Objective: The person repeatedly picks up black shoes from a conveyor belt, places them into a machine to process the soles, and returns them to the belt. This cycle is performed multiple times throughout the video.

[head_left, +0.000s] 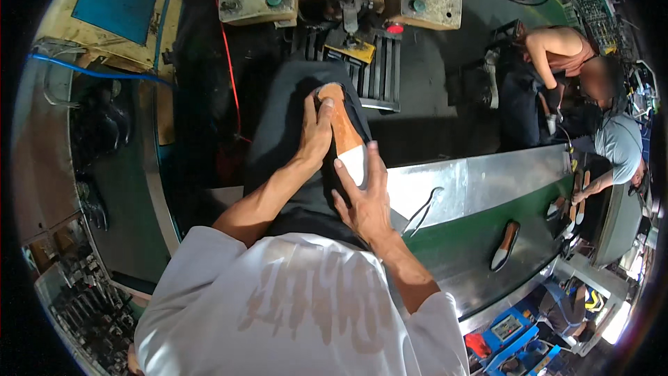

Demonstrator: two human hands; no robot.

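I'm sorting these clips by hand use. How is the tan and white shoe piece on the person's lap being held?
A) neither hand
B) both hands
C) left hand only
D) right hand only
B: the left hand presses the top of the shoe piece while the right hand grips its white lower end.

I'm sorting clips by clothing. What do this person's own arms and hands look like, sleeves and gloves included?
Both hands are bare: no gloves, rings or watch show on the left hand or the right hand. The forearms are uncovered too. Short white sleeves of a faintly printed T-shirt end near the elbows.
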